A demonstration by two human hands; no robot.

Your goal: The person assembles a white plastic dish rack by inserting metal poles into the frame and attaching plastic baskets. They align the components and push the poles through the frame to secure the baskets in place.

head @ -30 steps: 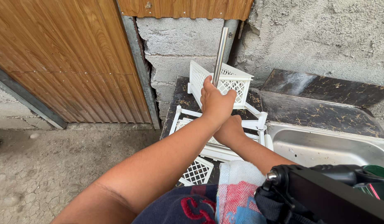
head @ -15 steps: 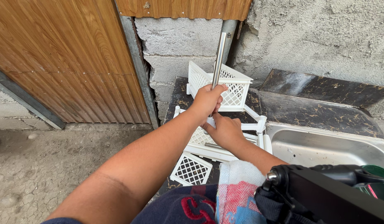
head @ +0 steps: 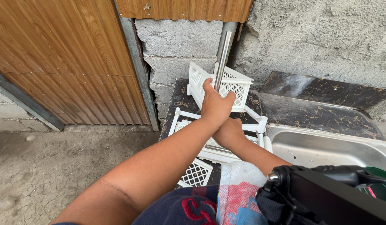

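My left hand (head: 216,106) is closed around a shiny metal tube (head: 223,56) that stands nearly upright against the block wall. Just below it, my right hand (head: 230,133) rests on a white plastic rack frame (head: 259,124) at the foot of the tube. Its fingers are hidden behind my left hand. A white lattice basket (head: 228,85) sits tilted behind both hands on the dark counter. A loose white lattice panel (head: 196,173) lies under my left forearm.
A steel sink (head: 326,150) lies to the right, set in a dark marbled counter (head: 326,93). A wooden door (head: 63,62) and a cracked dirt floor (head: 55,171) are to the left. A black device (head: 326,198) and a patterned cloth (head: 238,187) fill the bottom right.
My left hand shifted slightly along the tube, down and left and then back, keeping its grip. My right hand stayed low on the rack.
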